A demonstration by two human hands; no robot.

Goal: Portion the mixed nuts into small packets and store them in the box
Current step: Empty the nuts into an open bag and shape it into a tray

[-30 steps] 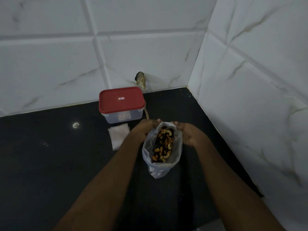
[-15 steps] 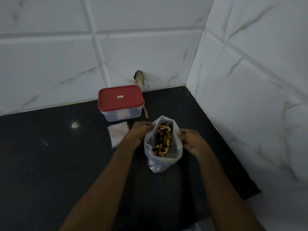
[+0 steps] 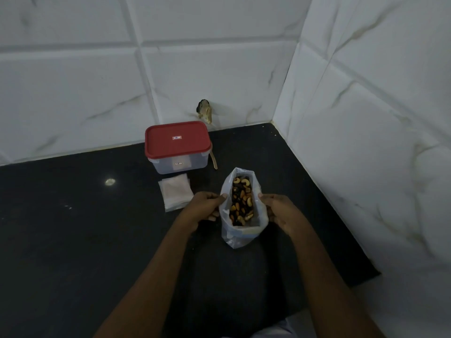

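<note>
Bag (image 3: 240, 230) mouth pinched wide between my left hand (image 3: 203, 211), right hand (image 3: 280, 212); packets (image 3: 175, 193) beside left.

The thin, translucent plastic bag (image 3: 244, 230) at centre frame looks crinkled and faintly glossy; the mixed nuts (image 3: 241, 203) inside show smooth, slightly shiny skins. The rectangular box of cloudy, translucent plastic (image 3: 179, 164) above left of it carries a smooth, satin red plastic lid (image 3: 177, 139). Below the box, the stack of small clear plastic packets (image 3: 174, 193) looks filmy. The black table (image 3: 73, 228) is speckled and polished, catching a light spot. The white marble-veined wall tiles (image 3: 73, 93) look smooth and glazed.
</note>
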